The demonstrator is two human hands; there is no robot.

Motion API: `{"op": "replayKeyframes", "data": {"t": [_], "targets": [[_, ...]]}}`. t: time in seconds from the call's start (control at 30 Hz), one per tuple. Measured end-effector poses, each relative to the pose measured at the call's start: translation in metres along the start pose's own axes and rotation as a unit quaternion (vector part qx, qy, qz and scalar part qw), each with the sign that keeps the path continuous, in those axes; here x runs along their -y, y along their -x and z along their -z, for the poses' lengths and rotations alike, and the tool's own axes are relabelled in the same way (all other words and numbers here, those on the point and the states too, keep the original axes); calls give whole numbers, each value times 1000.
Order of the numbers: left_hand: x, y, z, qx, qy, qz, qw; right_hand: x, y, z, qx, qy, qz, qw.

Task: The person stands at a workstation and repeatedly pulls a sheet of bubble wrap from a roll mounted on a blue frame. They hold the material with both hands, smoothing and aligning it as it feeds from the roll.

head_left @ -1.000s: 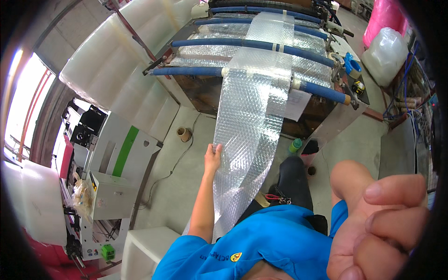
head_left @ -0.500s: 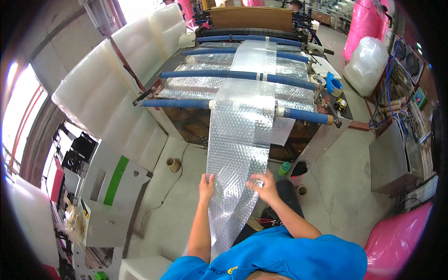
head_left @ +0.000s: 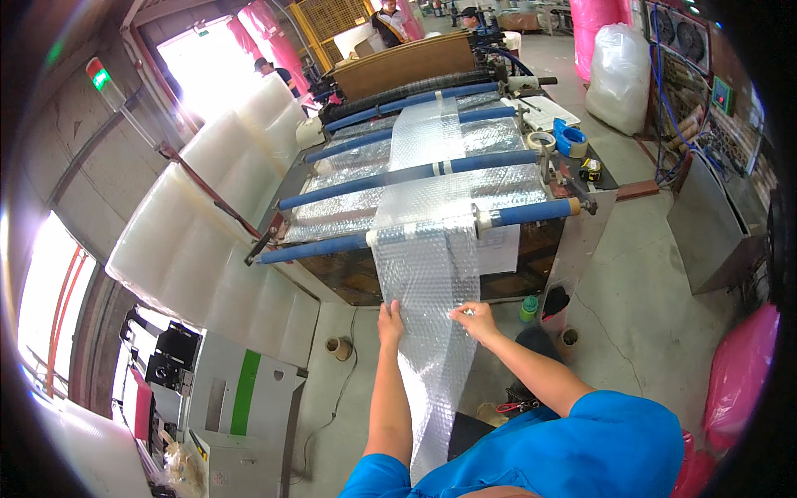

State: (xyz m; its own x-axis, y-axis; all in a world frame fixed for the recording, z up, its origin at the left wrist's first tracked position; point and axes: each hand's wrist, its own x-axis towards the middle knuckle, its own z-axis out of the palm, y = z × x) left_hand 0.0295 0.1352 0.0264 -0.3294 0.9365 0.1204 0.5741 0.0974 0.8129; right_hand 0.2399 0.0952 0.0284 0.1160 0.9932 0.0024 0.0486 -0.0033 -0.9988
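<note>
A long strip of clear bubble wrap [head_left: 427,278] hangs over the front blue roller [head_left: 531,213] and runs down toward my body. My left hand [head_left: 391,324] is closed on the strip's left edge, thumb on the near face and the other fingers mostly hidden behind it. At about the same height, my right hand [head_left: 476,322] pinches the right edge between thumb and fingertips. Between the hands the film is taut and slightly creased. Its lower end drops past my lap, partly out of sight.
More blue rollers [head_left: 349,187] cross the machine bed. A tape measure [head_left: 590,170] and tape rolls [head_left: 541,141] lie at its right side. Large bubble wrap rolls [head_left: 191,224] stand left. A green bottle [head_left: 529,309] and a cardboard core [head_left: 338,348] are on the floor. Other people are far off.
The view has tilted up and turned, showing more of the far room. My right fingers, looser and blurred before, now pinch the bubble wrap's edge. My left hand keeps its hold.
</note>
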Motion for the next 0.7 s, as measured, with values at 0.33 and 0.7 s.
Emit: {"op": "replayKeyframes", "data": {"t": [0.33, 0.7], "targets": [[-65, -62, 16, -36, 63, 7, 997, 70, -61, 4, -19, -77, 44, 996], [18, 88, 41, -19, 10, 111, 994, 17, 60, 15, 130, -121, -134, 975]]}}
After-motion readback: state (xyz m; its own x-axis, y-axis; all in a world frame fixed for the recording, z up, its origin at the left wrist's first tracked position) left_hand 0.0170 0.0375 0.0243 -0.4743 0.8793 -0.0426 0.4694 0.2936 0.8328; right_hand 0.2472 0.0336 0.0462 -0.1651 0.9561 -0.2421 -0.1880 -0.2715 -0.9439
